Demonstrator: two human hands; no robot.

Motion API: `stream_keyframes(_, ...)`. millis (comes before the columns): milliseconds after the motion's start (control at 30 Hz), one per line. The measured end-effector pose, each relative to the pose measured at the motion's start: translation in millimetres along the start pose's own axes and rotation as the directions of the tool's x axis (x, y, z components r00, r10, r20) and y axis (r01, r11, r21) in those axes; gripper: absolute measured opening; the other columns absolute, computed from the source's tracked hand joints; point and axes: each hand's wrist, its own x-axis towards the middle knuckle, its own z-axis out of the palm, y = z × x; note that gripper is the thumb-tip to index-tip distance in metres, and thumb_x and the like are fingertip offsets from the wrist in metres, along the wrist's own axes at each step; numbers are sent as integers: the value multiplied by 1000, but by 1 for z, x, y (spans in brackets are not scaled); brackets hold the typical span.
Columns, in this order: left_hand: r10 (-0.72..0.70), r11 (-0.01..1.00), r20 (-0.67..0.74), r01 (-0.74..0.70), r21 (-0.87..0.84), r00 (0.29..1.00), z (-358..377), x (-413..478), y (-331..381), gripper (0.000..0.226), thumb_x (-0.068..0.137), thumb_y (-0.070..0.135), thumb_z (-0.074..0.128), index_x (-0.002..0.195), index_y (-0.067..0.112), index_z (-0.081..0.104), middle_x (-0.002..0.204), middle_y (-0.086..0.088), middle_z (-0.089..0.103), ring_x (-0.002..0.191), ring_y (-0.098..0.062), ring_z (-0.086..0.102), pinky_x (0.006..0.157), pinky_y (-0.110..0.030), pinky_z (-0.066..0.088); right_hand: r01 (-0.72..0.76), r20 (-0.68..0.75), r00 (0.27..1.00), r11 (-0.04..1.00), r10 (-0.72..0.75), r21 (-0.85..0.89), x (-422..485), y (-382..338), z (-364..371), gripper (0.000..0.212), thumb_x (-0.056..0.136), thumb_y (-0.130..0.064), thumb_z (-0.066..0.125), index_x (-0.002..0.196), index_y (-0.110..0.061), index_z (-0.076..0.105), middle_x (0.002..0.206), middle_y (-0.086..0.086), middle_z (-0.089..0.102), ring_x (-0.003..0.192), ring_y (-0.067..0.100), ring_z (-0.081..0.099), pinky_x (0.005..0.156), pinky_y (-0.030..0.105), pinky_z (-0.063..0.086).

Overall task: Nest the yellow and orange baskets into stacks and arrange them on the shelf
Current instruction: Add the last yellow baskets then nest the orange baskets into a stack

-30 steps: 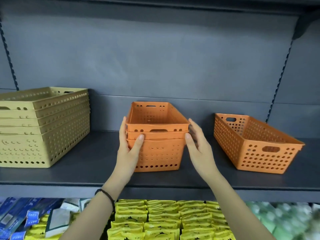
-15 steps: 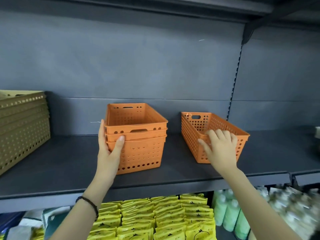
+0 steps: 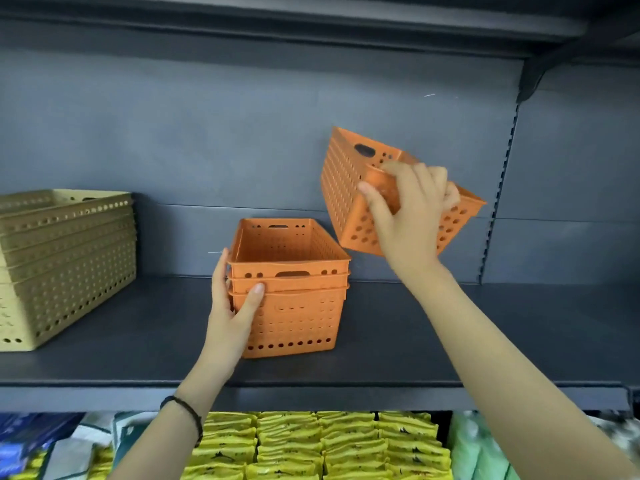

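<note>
- So, the right hand (image 3: 408, 216) had a single orange basket (image 3: 346, 188) up in the air. Its fingers were hooked over the near rim and its thumb was on the outside wall. The basket was tilted, hanging above and to the right of the orange stack (image 3: 298, 317) without touching it.
- The left hand (image 3: 232, 317) gripped the stack's front-left corner, thumb on the front face and fingers round the left side. The stack sat on the grey shelf (image 3: 485, 341), set back from the front edge.
- Room-wise, a wide stretch of shelf board showed between the orange stack and the yellow stack (image 3: 69, 265), and another ran right of the orange stack toward the slotted upright (image 3: 498, 202). The lifted basket hung well under the upper shelf (image 3: 311, 15).
- The yellow stack was cut off by the left edge of the view, so I couldn't get a solid basket count there. The right hand also covered most of the lifted basket's near end.
- Counts: three rims in the orange stack plus the one in hand makes four orange baskets, and there was one yellow stack.
- Below the shelf were rows of yellow packets (image 3: 311, 445). The stuff at the bottom corners was too blurry to name. A black wristband (image 3: 187, 410) was on the left wrist.
</note>
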Motion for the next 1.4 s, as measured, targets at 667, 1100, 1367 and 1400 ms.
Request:
stream_keyframes(667, 3, 1000, 6, -3, -5, 1000, -3, 0, 0, 71, 81, 48, 63, 141, 53, 24, 124, 39, 52, 116, 7, 55, 100, -31, 47, 120, 397, 896, 970, -197, 210, 30, -104, 67, 33, 85, -53, 60, 103, -28, 69, 87, -5, 66, 100, 22, 52, 74, 33, 16)
stream_keyframes(1100, 6, 997, 3, -6, 80, 1000, -8, 3, -2, 70, 92, 31, 60, 147, 46, 20, 137, 29, 45, 119, 13, 48, 94, -18, 41, 131, 465, 868, 984, -174, 124, -66, -104, 66, 24, 93, -40, 53, 96, -22, 68, 87, -7, 64, 91, 21, 54, 86, 38, 28)
stream_keyframes(1367, -6, 995, 39, 2, 98, 999, -6, 0, 1, 66, 98, 29, 52, 148, 48, 13, 119, 53, 45, 111, 22, 48, 86, -13, 41, 208, 576, 793, 977, -200, 54, -79, -90, 45, 39, 98, -39, 42, 130, -23, 59, 116, -5, 66, 114, 21, 54, 107, 43, 30)
stream_keyframes(1400, -14, 996, 44, 10, 94, 999, -6, 0, 1, 65, 98, 28, 52, 146, 50, 14, 122, 51, 43, 112, 22, 47, 85, -9, 41, 206, 596, 775, 976, -210, 76, -79, -88, 43, 42, 98, -40, 41, 134, -23, 55, 121, -5, 64, 118, 20, 53, 109, 42, 30)
